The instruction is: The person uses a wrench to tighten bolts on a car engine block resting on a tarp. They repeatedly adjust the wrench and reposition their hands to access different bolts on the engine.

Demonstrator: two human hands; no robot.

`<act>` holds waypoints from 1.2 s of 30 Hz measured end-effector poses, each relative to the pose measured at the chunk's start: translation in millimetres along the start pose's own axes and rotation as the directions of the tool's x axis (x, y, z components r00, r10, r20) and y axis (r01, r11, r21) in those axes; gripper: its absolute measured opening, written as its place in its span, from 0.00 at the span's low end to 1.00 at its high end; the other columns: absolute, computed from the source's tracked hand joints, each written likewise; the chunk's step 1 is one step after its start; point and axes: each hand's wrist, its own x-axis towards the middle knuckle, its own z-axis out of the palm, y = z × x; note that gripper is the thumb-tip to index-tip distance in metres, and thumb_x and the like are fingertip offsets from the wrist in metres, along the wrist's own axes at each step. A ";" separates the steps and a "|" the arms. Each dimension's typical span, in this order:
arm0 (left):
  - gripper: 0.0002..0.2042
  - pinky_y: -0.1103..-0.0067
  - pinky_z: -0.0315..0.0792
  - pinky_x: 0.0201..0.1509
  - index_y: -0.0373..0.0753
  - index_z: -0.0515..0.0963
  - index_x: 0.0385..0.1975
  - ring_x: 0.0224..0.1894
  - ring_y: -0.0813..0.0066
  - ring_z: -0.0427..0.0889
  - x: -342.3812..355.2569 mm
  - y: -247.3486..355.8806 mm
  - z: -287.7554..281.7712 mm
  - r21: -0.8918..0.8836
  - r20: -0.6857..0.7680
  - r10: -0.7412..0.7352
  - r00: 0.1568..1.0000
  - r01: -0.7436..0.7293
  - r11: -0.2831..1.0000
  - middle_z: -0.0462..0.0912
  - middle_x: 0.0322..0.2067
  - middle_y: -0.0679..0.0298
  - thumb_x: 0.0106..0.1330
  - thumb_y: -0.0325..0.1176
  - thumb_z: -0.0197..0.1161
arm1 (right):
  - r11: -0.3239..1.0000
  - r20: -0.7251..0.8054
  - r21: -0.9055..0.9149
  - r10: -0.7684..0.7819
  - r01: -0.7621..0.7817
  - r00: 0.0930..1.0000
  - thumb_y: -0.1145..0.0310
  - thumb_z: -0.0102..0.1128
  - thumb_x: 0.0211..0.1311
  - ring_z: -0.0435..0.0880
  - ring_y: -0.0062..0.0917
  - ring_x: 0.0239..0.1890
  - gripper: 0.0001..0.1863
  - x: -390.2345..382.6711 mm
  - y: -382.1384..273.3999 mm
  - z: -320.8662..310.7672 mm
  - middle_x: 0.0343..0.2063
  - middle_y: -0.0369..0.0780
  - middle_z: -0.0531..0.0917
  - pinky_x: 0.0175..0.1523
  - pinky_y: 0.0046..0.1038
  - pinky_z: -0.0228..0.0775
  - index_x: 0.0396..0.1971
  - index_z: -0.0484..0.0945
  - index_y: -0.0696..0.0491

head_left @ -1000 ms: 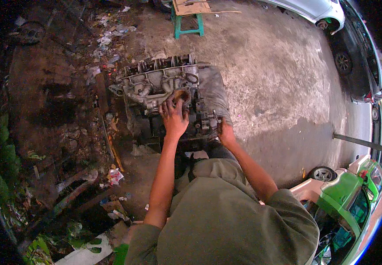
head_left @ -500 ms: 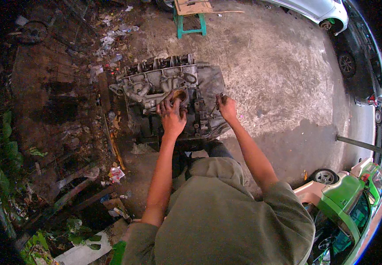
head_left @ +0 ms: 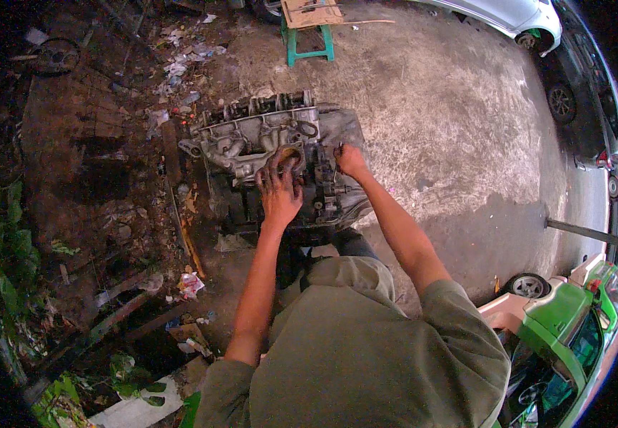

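Observation:
A greasy grey engine (head_left: 252,135) sits on the ground in front of me, with exposed dark parts along its far edge. My left hand (head_left: 279,194), blackened with grime, rests on it beside a round, rusty-brown opening (head_left: 290,157). Its fingers are spread and touch the metal near that opening. Over the engine's right side, my right hand (head_left: 352,162) is closed around a thin metal tool (head_left: 335,173). The tool's exact kind is too small to tell, and its lower end lies close to the engine's dark side parts.
Beyond the engine stands a green stool (head_left: 310,51) with a brown board (head_left: 312,13) on top. Litter (head_left: 180,60) and a wooden strip (head_left: 189,242) lie to the left. Parked at the right are a green vehicle (head_left: 555,314) and a dark car (head_left: 573,78).
My right hand has moved left with the tool, from the engine's outer right edge in over its side parts. The left hand stays in nearly the same place.

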 end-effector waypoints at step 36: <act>0.42 0.50 0.45 0.71 0.61 0.55 0.69 0.72 0.55 0.47 -55.7 21.6 2.8 -0.138 0.383 0.026 0.923 0.029 0.990 0.50 0.70 0.62 0.51 0.27 0.62 | 0.979 0.056 0.143 -0.157 0.148 0.986 0.78 0.53 0.55 0.75 0.54 0.44 0.19 -142.7 -26.9 -19.4 0.40 0.56 0.77 0.49 0.48 0.67 0.49 0.69 0.57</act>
